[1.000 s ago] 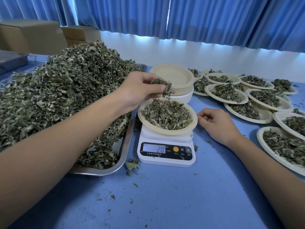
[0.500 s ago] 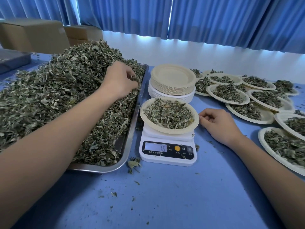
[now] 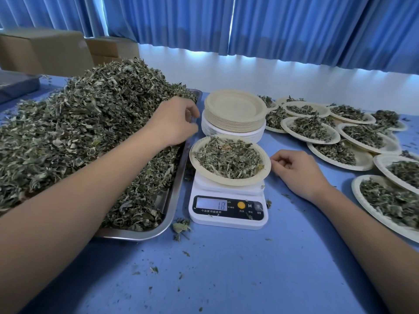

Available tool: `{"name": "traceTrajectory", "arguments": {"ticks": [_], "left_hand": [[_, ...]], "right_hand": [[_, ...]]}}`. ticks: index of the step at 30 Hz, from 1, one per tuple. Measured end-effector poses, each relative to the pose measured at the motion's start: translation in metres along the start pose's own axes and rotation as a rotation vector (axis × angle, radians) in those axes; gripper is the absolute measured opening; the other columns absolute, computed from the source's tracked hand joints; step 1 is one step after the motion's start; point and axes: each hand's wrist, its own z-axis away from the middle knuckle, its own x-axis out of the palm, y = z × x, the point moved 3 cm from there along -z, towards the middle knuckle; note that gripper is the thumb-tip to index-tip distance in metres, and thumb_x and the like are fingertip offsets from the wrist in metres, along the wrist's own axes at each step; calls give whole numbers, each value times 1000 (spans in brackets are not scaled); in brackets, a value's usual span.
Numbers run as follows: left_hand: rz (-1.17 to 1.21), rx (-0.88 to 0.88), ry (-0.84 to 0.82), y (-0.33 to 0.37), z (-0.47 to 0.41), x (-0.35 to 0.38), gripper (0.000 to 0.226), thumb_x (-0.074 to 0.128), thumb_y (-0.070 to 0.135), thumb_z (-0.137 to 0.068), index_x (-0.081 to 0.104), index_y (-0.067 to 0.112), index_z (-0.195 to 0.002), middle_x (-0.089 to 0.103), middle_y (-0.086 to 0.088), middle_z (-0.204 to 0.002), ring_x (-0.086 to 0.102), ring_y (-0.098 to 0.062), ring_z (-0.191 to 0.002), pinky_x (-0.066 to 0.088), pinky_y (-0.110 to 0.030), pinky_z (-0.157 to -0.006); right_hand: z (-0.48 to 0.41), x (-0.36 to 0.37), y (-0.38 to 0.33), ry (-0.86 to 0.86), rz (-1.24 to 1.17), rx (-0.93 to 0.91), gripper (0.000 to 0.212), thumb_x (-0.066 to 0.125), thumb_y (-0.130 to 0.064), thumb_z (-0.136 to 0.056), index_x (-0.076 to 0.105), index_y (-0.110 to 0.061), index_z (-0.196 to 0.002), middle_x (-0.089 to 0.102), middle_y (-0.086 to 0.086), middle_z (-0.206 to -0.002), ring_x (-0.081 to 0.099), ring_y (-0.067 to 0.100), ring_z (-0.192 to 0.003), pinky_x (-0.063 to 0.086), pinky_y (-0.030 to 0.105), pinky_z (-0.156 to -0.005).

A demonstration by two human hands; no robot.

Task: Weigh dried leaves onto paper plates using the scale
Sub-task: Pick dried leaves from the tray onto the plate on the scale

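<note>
Left grip (image 3: 172,125) above tray (image 3: 178,197) heaped with leaves (image 3: 90,132).

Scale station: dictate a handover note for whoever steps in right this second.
Left hand: fingers curled over the tray right rim beside the leaf pile; any leaves in it can't be seen.
Right hand: resting loosely on the table by the plate on the scale.
Scale reads 18.
Done: many filled plates at right.
Left: likely adjust this plate to target, move it aside, take the next from the empty stack.
</note>
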Motion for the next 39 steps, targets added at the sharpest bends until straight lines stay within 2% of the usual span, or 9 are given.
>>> {"name": "traceTrajectory", "arguments": {"ticks": [4, 7, 9, 17, 21, 25, 27, 30, 39], "left_hand": [[323, 224, -4, 30, 16, 6, 15, 73, 25, -88, 73, 22, -103, 70, 4, -89, 64, -13, -82, 56, -31, -72], [459, 334, -150, 46, 25, 20, 25, 78, 34, -85, 74, 25, -108, 72, 5, -94, 64, -9, -86, 46, -13, -66], [444, 382, -213, 52, 30, 28, 29, 81, 36, -83, 74, 27, -109, 71, 8, -98, 65, -10, -89, 42, -8, -66], [311, 428, -354, 54, 35, 33, 33, 81, 38, -81, 71, 38, -112, 69, 16, -107, 62, -6, -97, 42, -12, -74], [259, 412, -434, 55, 38, 36, 33, 81, 33, -82, 73, 32, -114, 70, 15, -106, 61, -3, -95, 48, -18, -84], [183, 429, -472, 59, 41, 41, 37, 81, 29, -82, 72, 30, -118, 69, 15, -113, 56, 2, -102, 44, -19, -93], [138, 444, -464, 59, 41, 43, 36, 80, 29, -84, 71, 29, -119, 68, 14, -115, 55, 4, -101, 44, -18, -92], [88, 466, -414, 60, 41, 47, 30, 76, 24, -86, 73, 28, -116, 67, 15, -109, 51, 16, -92, 37, -4, -79], [234, 399, -178, 55, 33, 38, 17, 77, 12, -83, 79, 23, -97, 72, 19, -87, 64, 3, -79, 48, -13, -76]], "right_hand": [[0, -1, 0, 4, -6, -1, 18, 65, -21, -95, 72, -27, -80, 65, -10, -62, 48, 4, -49, 39, 15, -51], [0, -1, -1, 4, -8, 3, 18, 65, -21, -95, 71, -27, -79, 65, -10, -62, 48, 4, -49, 39, 15, -51], [0, 0, 0, 4, -9, 5, 18, 65, -22, -96, 72, -27, -80, 65, -8, -63, 48, 4, -49, 39, 19, -53], [-1, 0, 0, 6, -17, 6, 18, 66, -22, -95, 71, -27, -79, 64, -8, -62, 47, 5, -49, 40, 25, -55], [-1, 0, 0, 3, -22, 11, 18, 66, -22, -95, 71, -28, -79, 64, -7, -63, 46, 4, -48, 40, 25, -56], [-1, 0, -1, -1, -31, 17, 17, 66, -22, -96, 71, -27, -80, 64, -7, -62, 47, 5, -48, 40, 27, -56], [0, 0, -1, -2, -34, 16, 18, 66, -21, -96, 71, -27, -80, 64, -6, -61, 47, 5, -48, 41, 27, -57], [0, 0, -1, -3, -38, 15, 18, 66, -21, -96, 71, -27, -80, 65, -5, -62, 47, 5, -48, 41, 27, -56], [0, 0, 0, -1, -48, 10, 19, 66, -21, -96, 71, -27, -79, 63, -8, -59, 46, 5, -47, 40, 24, -55]]}}
